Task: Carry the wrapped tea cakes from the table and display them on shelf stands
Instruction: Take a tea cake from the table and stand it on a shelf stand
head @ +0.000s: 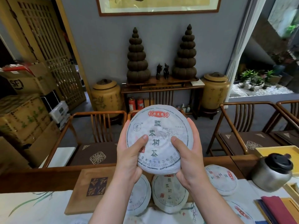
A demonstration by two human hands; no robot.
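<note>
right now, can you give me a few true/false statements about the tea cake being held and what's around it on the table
1. Both hands hold the lifted tea cake, the left hand and the right hand each with a thumb on its printed face. True.
2. The lifted cake lies flat on the table. False: it is held up in the air, face toward the camera.
3. More wrapped tea cakes lie on the table below the hands. True.
4. The metal kettle stands at the left end of the table. False: it is at the right side.
5. A wooden board with a dark square print lies left of the cakes. True.
</note>
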